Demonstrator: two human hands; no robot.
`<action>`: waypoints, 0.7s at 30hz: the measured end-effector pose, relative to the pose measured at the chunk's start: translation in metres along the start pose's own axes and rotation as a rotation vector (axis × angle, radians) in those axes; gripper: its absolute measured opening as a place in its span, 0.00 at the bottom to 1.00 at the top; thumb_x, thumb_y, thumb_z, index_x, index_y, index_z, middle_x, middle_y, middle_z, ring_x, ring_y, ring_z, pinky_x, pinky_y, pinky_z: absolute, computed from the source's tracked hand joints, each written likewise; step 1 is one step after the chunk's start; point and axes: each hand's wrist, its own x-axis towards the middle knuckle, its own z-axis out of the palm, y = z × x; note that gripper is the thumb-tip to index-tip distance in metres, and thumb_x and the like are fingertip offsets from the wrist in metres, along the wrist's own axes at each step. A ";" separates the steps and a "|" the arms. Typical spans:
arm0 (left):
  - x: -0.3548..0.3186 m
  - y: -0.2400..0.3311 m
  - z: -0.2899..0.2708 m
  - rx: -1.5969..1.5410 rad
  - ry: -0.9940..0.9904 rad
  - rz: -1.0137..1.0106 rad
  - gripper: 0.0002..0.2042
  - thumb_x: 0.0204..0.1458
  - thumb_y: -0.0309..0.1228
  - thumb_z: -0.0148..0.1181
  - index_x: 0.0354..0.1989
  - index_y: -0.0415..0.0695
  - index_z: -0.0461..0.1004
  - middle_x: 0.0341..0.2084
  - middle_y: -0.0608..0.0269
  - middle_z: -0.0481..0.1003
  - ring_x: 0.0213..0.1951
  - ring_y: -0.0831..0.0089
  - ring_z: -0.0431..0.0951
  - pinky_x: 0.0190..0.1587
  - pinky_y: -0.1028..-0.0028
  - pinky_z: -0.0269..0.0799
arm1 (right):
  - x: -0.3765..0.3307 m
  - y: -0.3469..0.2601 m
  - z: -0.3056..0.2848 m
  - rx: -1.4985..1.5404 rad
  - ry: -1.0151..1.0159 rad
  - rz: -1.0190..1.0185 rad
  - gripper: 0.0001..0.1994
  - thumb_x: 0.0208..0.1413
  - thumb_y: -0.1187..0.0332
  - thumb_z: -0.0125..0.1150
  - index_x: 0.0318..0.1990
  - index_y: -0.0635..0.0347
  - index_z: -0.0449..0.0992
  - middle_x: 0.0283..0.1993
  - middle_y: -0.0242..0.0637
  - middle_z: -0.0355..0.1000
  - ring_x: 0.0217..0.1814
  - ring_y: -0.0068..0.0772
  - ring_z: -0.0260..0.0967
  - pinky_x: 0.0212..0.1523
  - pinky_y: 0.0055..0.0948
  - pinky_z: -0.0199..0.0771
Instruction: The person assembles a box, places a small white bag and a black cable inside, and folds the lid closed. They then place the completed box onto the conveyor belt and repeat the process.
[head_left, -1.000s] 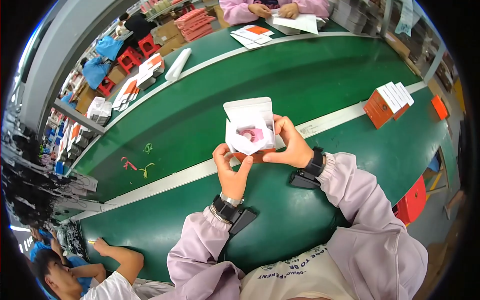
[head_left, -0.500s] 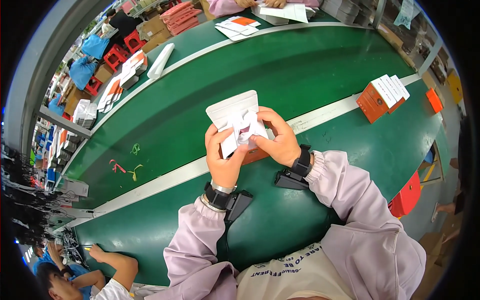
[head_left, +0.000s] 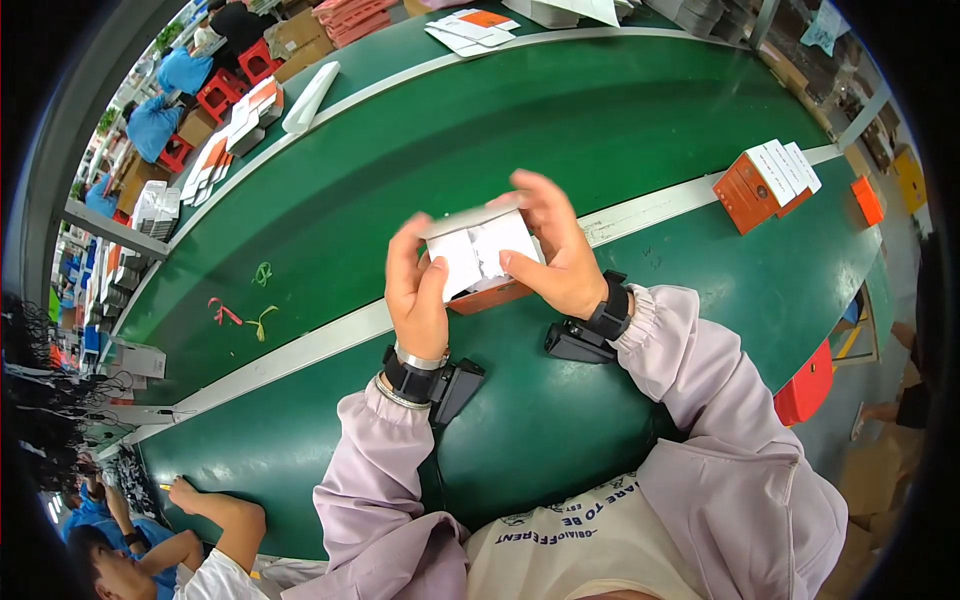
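Between my hands is a small box (head_left: 462, 262), white on its inner flaps, with an orange side facing me. My left hand (head_left: 415, 300) grips its left end, thumb against a white side flap. My right hand (head_left: 565, 262) holds the right end, its thumb pressing on the flap and its fingers raised, blurred, at the far edge. The large lid flap at the back leans over toward me, smeared by motion. What lies inside the box is mostly covered by the white flaps.
Finished-looking orange and white boxes (head_left: 752, 195) stand at the right by a metal strip (head_left: 650, 220). Coloured bands (head_left: 263, 274) lie on the green surface at left. Flat cartons (head_left: 472, 32) rest on the far edge. A co-worker's arm (head_left: 235, 515) reaches in at lower left.
The box's white side flaps have been pressed flatter, and its lid flap has tipped from upright toward me. My left hand has shifted slightly left; my right fingers have risen to the far edge.
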 end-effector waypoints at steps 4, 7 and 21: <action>0.003 -0.011 -0.012 0.083 -0.138 0.107 0.10 0.43 0.15 0.43 0.35 0.38 0.66 0.42 0.58 0.63 0.49 0.66 0.62 0.50 0.69 0.57 | 0.001 0.007 -0.008 -0.229 -0.181 -0.170 0.14 0.38 0.75 0.60 0.37 0.57 0.70 0.50 0.41 0.59 0.53 0.35 0.57 0.51 0.31 0.57; 0.002 -0.014 -0.013 0.002 -0.190 0.114 0.10 0.43 0.17 0.44 0.35 0.38 0.66 0.42 0.58 0.63 0.48 0.66 0.63 0.50 0.69 0.58 | 0.001 0.003 -0.011 -0.312 -0.250 -0.235 0.16 0.37 0.74 0.61 0.39 0.57 0.70 0.50 0.41 0.59 0.53 0.37 0.57 0.51 0.32 0.58; -0.005 -0.005 -0.002 0.113 -0.126 0.146 0.16 0.47 0.33 0.55 0.43 0.40 0.63 0.42 0.54 0.64 0.46 0.66 0.65 0.49 0.69 0.60 | -0.008 -0.010 -0.002 -0.405 -0.184 -0.220 0.15 0.40 0.73 0.60 0.40 0.57 0.71 0.48 0.42 0.62 0.50 0.41 0.59 0.49 0.34 0.60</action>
